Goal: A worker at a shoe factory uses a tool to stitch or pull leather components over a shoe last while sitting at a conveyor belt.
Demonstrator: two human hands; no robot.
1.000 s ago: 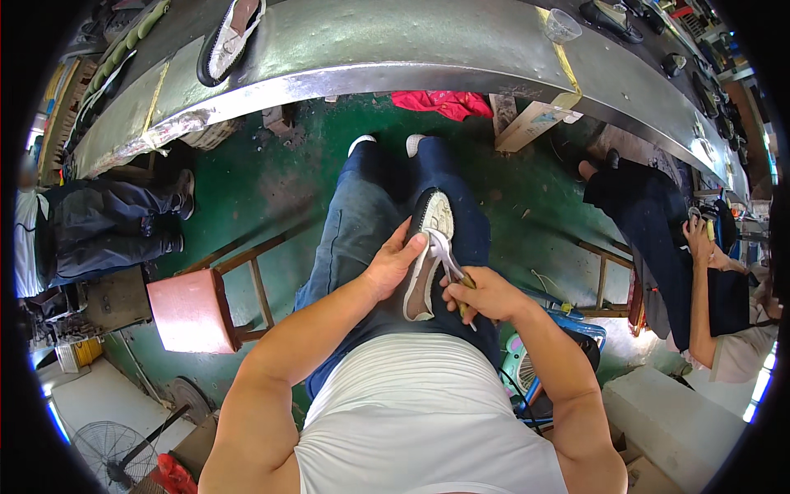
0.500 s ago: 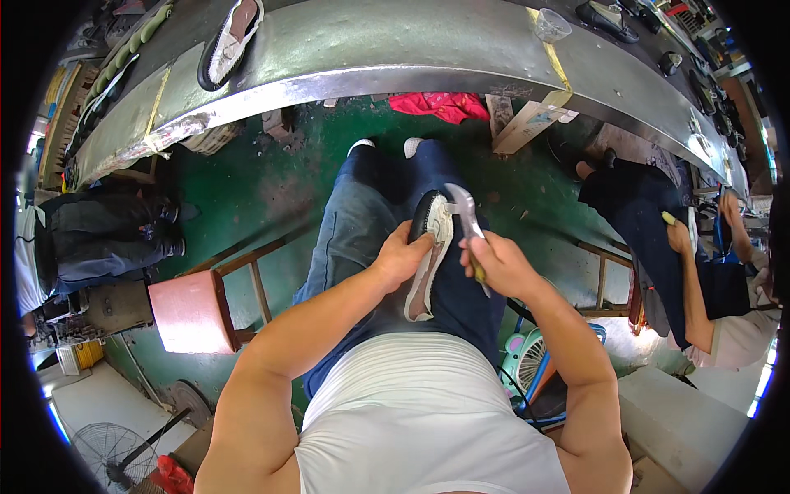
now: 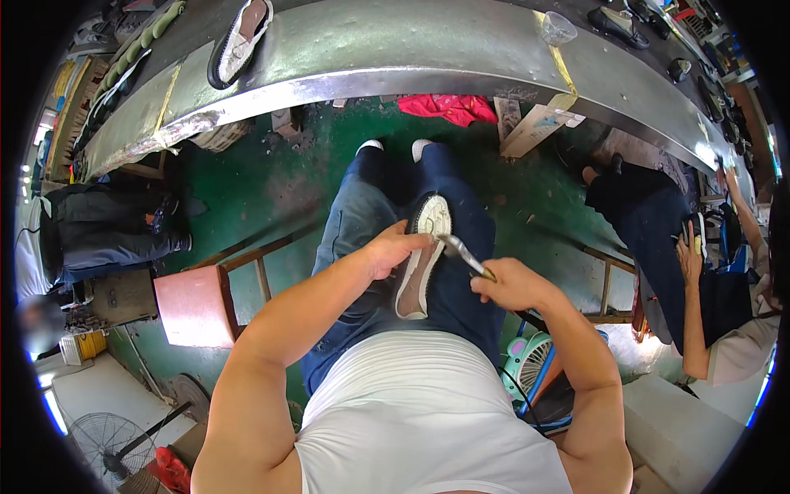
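Observation:
A half-made shoe [image 3: 433,221] with a white, stitched-looking upper, a brownish insole and a dark edge lies lengthwise over my thighs, toe away from me. My left hand [image 3: 397,249] grips its left side, with the thumb laid across the upper near the opening. In my right hand [image 3: 512,284] is a hammer [image 3: 467,257], closed in my fingers around the yellow and dark handle. Its metal head is at the right edge of the shoe, close to my left thumb; whether it touches the shoe I cannot tell.
A metal-topped bench [image 3: 395,49] curves across the front, bearing another white shoe [image 3: 240,45] and a clear plastic cup [image 3: 558,29]. A reddish stool [image 3: 194,305] stands left, a green fan [image 3: 525,362] by my right side. Co-workers sit at both sides.
The hammer has swung from upright beside the toe to a slant, its head now lower at the shoe's right edge. The shoe has rolled so its white upper faces up more.

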